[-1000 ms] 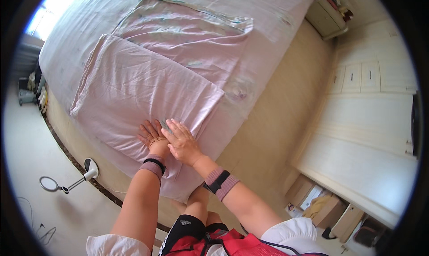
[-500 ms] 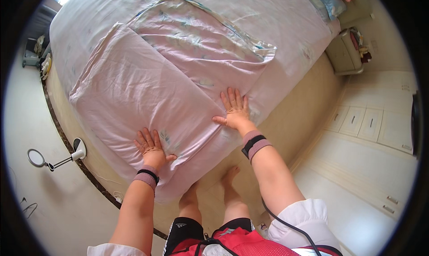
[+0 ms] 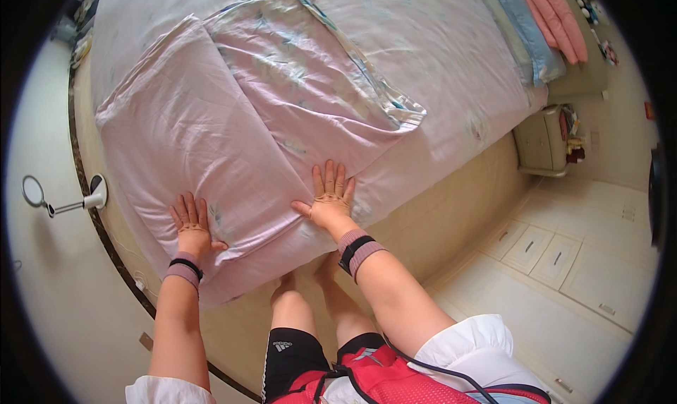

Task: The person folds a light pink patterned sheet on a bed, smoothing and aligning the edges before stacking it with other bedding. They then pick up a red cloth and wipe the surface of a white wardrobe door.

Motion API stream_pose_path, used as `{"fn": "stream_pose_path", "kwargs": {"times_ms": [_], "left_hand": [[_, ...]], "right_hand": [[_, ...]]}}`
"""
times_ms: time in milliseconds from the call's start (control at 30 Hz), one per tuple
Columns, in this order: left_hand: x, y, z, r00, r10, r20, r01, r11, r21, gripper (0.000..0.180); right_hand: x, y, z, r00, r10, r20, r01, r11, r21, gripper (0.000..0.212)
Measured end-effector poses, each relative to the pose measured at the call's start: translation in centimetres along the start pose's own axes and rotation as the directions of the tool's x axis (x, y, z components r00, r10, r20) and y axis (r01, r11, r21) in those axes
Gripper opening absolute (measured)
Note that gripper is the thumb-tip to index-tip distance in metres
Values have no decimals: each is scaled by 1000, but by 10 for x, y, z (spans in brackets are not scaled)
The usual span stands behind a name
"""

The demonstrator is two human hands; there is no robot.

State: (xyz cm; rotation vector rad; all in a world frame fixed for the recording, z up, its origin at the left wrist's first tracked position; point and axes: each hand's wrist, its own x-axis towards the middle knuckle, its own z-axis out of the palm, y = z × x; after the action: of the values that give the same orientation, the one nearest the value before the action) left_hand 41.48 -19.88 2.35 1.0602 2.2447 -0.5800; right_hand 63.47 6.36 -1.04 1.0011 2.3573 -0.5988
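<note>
A pink floral duvet cover (image 3: 190, 115), partly folded over, lies on the bed near its front edge. My left hand (image 3: 192, 233) rests flat on the folded part at the near left, fingers spread. Fingers apart, my right hand (image 3: 330, 198) presses on the cloth by the near end of the fold line. Neither hand grips anything. Beyond the fold, a paler patterned section shows wrinkles and a blue-green trimmed edge. Under it all spreads a pink sheet (image 3: 423, 44) with faint flowers.
Folded blue and pink bedding (image 3: 525, 33) is stacked at the far right of the bed. Beside it stands a beige nightstand (image 3: 543, 143) with items on top. White cabinets (image 3: 543, 252) line the right. On the left, a round mirror on an arm (image 3: 33, 191) juts from the wall.
My view has shifted right and a little forward, showing more of the stacked bedding. Both hands stay flat on the cloth, with little change in the fold.
</note>
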Motion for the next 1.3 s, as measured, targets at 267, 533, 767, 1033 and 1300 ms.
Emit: {"fn": "stream_pose_path", "kwargs": {"times_ms": [267,533,767,1033,1300], "left_hand": [[4,1,10,999,-14,-34,13,1000,-19,147],[2,-3,18,996,-29,-82,25,999,-45,145],[5,2,13,997,-70,25,72,995,-71,146],[5,24,-5,967,-211,141,223,971,-83,160],[61,183,-30,872,-486,59,417,672,-612,168]], "right_hand": [[0,2,-10,998,-18,65,21,999,-35,113],[2,-2,-16,990,-8,140,20,996,-88,121],[6,2,-14,987,-9,163,23,996,-85,125],[7,11,-36,953,-61,295,79,996,-50,127],[44,107,-82,758,-589,281,463,789,405,71]]}}
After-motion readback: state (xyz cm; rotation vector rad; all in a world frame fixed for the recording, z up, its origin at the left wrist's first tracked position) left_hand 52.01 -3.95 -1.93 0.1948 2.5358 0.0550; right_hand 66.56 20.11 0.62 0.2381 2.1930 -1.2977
